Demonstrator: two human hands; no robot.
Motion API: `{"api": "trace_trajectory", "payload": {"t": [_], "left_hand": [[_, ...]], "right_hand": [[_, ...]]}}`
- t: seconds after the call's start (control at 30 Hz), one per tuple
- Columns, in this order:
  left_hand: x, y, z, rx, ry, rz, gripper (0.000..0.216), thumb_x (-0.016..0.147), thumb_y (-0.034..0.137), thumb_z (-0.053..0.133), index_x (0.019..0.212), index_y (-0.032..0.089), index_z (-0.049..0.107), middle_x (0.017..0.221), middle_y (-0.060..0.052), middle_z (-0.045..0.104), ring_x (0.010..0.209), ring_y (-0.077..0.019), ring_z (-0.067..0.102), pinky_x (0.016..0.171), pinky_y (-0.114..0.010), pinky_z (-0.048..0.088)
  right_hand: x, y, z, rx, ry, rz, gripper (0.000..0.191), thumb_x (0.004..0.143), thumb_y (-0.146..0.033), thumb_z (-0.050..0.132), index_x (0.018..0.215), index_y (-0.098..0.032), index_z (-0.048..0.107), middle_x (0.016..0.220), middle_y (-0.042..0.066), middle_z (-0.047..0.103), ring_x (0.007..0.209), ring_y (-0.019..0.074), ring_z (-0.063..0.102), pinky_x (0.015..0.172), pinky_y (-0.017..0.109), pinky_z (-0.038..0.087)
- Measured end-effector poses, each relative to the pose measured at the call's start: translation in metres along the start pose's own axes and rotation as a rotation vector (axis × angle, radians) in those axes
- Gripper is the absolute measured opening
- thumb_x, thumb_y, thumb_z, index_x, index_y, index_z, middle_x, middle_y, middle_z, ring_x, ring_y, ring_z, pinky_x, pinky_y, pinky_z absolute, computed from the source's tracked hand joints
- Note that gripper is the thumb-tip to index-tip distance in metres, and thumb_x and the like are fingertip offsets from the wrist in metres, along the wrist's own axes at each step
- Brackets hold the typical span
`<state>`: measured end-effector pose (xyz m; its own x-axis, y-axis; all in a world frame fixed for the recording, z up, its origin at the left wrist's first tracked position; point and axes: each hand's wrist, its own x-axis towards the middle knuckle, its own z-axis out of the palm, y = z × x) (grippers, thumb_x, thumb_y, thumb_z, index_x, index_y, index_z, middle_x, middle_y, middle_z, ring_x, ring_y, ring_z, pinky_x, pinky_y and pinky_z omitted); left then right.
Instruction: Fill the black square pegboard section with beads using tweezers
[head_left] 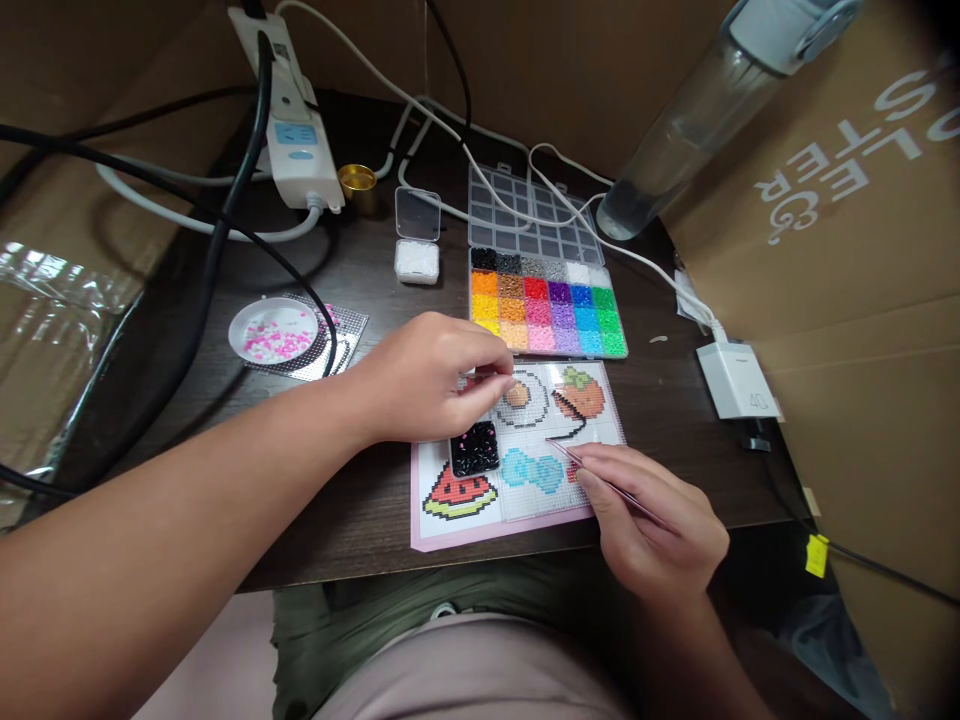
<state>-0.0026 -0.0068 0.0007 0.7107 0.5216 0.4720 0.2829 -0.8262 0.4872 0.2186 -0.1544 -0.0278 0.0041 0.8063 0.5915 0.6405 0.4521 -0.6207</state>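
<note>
My left hand (431,380) rests on a clear pegboard (559,495) laid over a pattern sheet, with its fingertips pinched together near a round egg-like bead design (523,398). What the pinch holds is too small to make out. A small square tray of black beads (475,448) sits just below that hand. My right hand (651,525) grips thin metal tweezers (581,462), whose tip points at the black outline of an orange fruit design (579,395). The sheet also shows a watermelon slice (459,495) and a blue bow (531,470).
A divided box of coloured beads (547,305) lies open behind the pegboard. A small white bead box (417,260), a dish of pink and white beads (274,330), a power strip (296,130), cables, a white charger (739,380) and a clear bottle (690,120) surround it.
</note>
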Motion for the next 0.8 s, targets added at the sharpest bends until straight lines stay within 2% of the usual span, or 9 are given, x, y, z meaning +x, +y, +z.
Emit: {"api": "trace_trajectory", "payload": {"t": [0.43, 0.8], "left_hand": [[0.0001, 0.0005, -0.0005, -0.002, -0.008, -0.009, 0.013, 0.086, 0.018, 0.06, 0.079, 0.015, 0.07, 0.066, 0.002, 0.066, 0.056, -0.0067, 0.055, 0.054, -0.019, 0.039], [0.0001, 0.0003, -0.0003, -0.008, -0.018, -0.033, 0.013, 0.086, 0.02, 0.06, 0.079, 0.016, 0.07, 0.067, 0.002, 0.067, 0.057, -0.0073, 0.057, 0.054, -0.02, 0.04]], "right_hand": [[-0.0003, -0.0014, -0.0011, 0.007, 0.038, 0.016, 0.034, 0.075, 0.005, 0.072, 0.098, -0.019, 0.076, 0.09, 0.004, 0.078, 0.083, 0.0196, 0.076, 0.075, 0.034, 0.064], [-0.0003, 0.0009, -0.0002, -0.005, 0.005, 0.044, 0.032, 0.077, 0.002, 0.071, 0.098, -0.022, 0.077, 0.091, 0.004, 0.079, 0.082, 0.0211, 0.076, 0.074, 0.036, 0.065]]}}
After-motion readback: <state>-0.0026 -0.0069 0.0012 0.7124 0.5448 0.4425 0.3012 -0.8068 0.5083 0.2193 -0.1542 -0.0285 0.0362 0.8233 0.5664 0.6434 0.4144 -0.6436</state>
